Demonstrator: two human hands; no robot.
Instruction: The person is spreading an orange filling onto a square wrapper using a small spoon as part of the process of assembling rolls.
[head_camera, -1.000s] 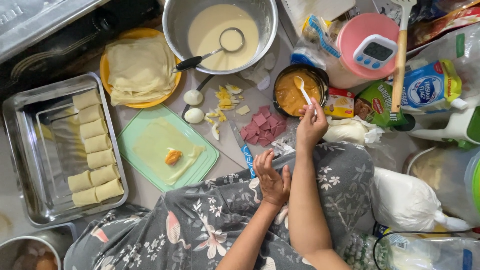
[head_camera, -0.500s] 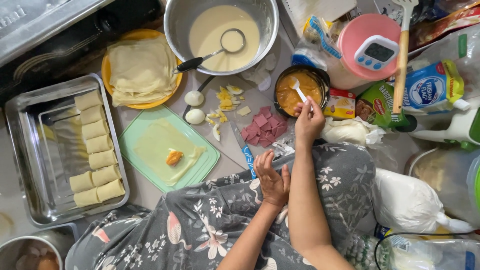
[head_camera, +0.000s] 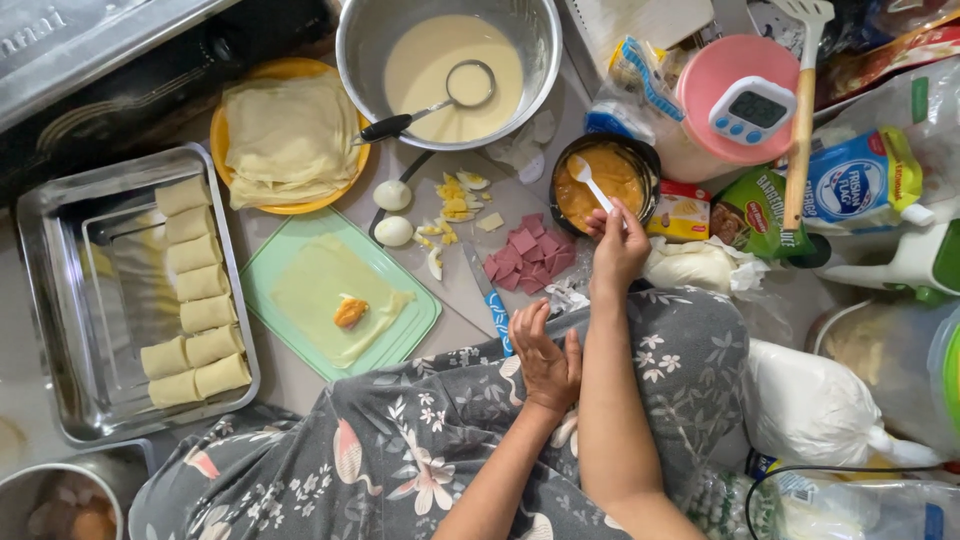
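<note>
A white plastic spoon (head_camera: 590, 181) dips into orange-yellow filling in a black bowl (head_camera: 604, 184). The mint-green tray (head_camera: 340, 300) carries a pale yellow crepe with an orange dab. Pink ham squares (head_camera: 527, 252) lie near 2 white eggs (head_camera: 393, 212). Cream batter fills the steel bowl (head_camera: 447, 64). The orange plate (head_camera: 289, 135) holds pale crepes. The garment (head_camera: 420, 440) is grey with white and pink flowers.

The white spoon's (head_camera: 592, 182) handle end was hidden inside the right hand (head_camera: 617, 250). The batter bowl (head_camera: 545, 60) was cut off by the top edge, as was the white spatula (head_camera: 805, 90). A steel pot (head_camera: 60, 500) at the bottom left corner ran out of view, its contents too blurred to tell. Both forearms left the picture at the bottom edge.
</note>
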